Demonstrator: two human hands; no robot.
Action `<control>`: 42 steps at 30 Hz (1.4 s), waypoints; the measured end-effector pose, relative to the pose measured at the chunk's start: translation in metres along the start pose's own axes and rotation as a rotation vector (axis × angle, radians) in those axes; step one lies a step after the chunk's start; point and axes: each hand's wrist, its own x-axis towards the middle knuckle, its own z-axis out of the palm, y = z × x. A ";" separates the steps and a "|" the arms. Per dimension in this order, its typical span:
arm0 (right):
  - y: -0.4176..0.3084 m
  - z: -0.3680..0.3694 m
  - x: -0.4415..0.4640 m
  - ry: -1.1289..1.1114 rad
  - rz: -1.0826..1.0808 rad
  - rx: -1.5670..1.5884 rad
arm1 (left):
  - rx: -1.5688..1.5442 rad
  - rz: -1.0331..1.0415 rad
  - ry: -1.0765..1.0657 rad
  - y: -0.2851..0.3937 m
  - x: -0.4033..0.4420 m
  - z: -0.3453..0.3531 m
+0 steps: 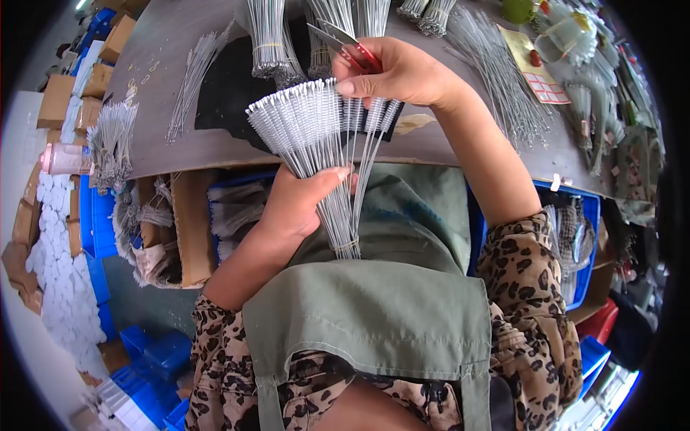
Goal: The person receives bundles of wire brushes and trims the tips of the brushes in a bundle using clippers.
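My left hand [305, 197] is closed round the wire stems of a fanned bundle of straw brushes [302, 118], their white bristle heads pointing up. Lower down, a band gathers the stems near the apron. A few brushes on the right side of the fan stand apart from the others. Red-handled scissors [359, 59] are tucked in my right hand [399, 72], the blades pointing to the upper left and spread. The thumb and fingertips of that hand touch the brush heads at the fan's upper right edge.
More banded brush bundles [267, 50] stand on the table [162, 147] beyond my hands, partly on a black cloth [226, 93]. Loose brushes [496, 79] lie at right beside a printed card [532, 65]. Another bundle [113, 140] sits at the left edge, near a pink-lidded bottle [65, 158].
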 end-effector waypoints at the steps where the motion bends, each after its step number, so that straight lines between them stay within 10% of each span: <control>1: 0.001 0.001 -0.001 0.007 0.012 0.016 | -0.005 -0.014 -0.005 -0.001 0.001 -0.001; 27: 0.015 -0.003 -0.006 0.055 -0.003 0.247 | 0.016 0.007 -0.006 -0.003 0.010 -0.009; 42: -0.013 0.011 -0.019 0.130 -0.042 -0.425 | 0.239 0.114 0.084 0.005 0.011 -0.001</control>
